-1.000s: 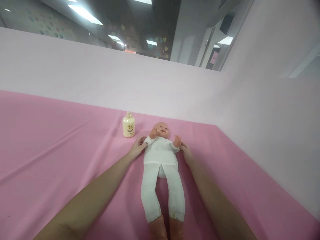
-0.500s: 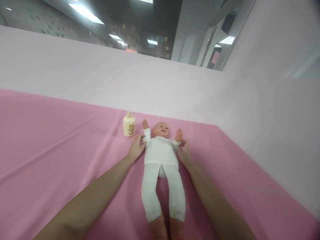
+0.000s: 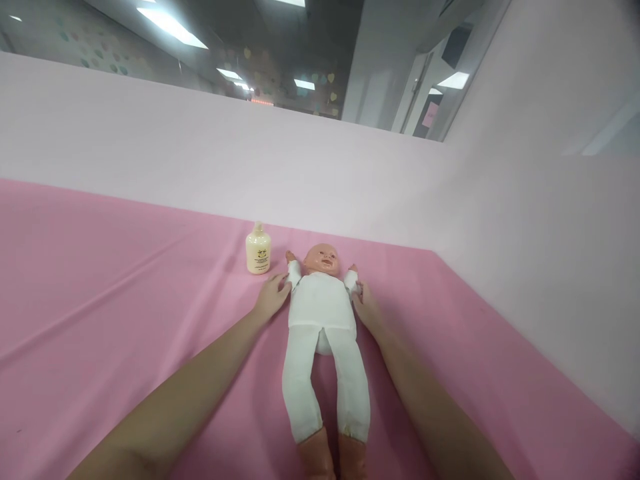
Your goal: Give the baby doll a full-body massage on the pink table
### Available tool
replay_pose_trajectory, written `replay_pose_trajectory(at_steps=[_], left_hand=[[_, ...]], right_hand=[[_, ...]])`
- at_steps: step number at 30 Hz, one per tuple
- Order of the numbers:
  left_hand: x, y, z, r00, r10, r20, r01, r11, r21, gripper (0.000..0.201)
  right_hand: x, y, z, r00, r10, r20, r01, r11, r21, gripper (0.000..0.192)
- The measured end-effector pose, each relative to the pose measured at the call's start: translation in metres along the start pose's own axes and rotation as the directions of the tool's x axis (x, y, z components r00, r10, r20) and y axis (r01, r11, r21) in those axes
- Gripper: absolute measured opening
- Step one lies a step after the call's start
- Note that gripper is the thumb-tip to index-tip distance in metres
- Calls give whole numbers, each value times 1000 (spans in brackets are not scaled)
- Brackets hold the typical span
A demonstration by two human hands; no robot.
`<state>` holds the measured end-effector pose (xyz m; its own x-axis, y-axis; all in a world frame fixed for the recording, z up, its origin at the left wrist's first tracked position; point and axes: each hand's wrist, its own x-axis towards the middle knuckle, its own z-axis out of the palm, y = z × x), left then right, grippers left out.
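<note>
A baby doll (image 3: 323,303) with a white cloth body lies on its back, head toward the wall and feet toward me. My left hand (image 3: 273,295) holds the doll's arm on the left, thumb and fingers closed about the white sleeve. On the other side, my right hand (image 3: 365,303) grips the doll's right-side arm near its sleeve; part of those fingers is hidden. Both doll arms point up beside the head. Just beyond my left hand stands a cream-coloured lotion bottle (image 3: 258,252), upright, with dark print on its front.
A pink sheet (image 3: 125,280) with a few creases covers the surface. White walls (image 3: 210,153) rise behind it and along the right side. Above the back wall, a window (image 3: 280,60) shows ceiling lights.
Both doll arms have shifted: the left one's hand sits lower, and the right one has tipped back and inward toward the head. My hands have moved slightly with them. The bottle stays put.
</note>
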<state>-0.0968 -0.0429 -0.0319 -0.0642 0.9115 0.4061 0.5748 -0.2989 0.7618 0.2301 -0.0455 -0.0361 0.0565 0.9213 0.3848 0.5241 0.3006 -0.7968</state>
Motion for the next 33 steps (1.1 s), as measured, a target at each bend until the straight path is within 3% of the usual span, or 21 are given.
replay_pose_trajectory(at_steps=[7, 10, 18, 25, 30, 33], left_hand=[[2, -1, -2, 999, -7, 41, 4, 998, 66, 37], [1, 1, -4, 998, -5, 61, 0, 997, 83, 31], [2, 4, -5, 994, -1, 109, -13, 993, 121, 38], [2, 3, -4, 995, 28, 96, -10, 983, -182, 28], [0, 8, -2, 993, -6, 115, 51, 919, -391, 35], [0, 11, -1, 986, -51, 159, 125, 856, -501, 31]], right_hand=[[1, 0, -1, 995, 91, 32, -88, 991, -97, 49], [1, 3, -1, 994, 105, 21, -105, 994, -13, 46], [7, 8, 1, 987, 153, 53, -161, 950, 266, 51], [9, 4, -3, 986, 114, 120, -159, 858, 488, 67], [11, 3, -6, 982, 110, 152, -175, 829, 531, 59], [11, 5, -6, 983, 124, 133, -176, 833, 524, 44]])
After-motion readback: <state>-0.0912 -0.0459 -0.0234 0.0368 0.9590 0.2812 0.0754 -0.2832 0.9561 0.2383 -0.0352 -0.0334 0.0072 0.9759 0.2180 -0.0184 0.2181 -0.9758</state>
